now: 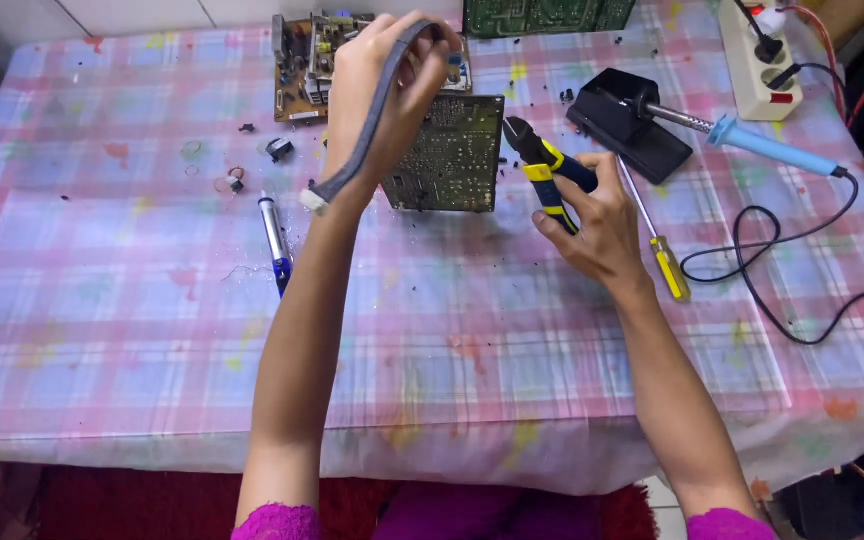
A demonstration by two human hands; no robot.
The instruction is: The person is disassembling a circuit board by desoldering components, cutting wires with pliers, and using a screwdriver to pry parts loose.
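Left hand (384, 95) lifts ribbon cable (372, 115) (grey, flat); right hand (600, 225) grips cutters (544, 165).

The circuit board (449, 153) stands on the bench (102, 330), between the left hand (384, 95) and the right hand (600, 222). The desoldering pump (275, 243) lies left of it. The soldering iron (757, 142) rests in its stand (627, 123), right of the cutters (544, 167); the screwdriver (655, 240) lies before the stand.

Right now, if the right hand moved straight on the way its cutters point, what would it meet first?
Probably the green circuit board. The right hand holds the cutters with the tips aimed up and left, close to the board's right edge. Depth is unclear, so the tips might pass above it.
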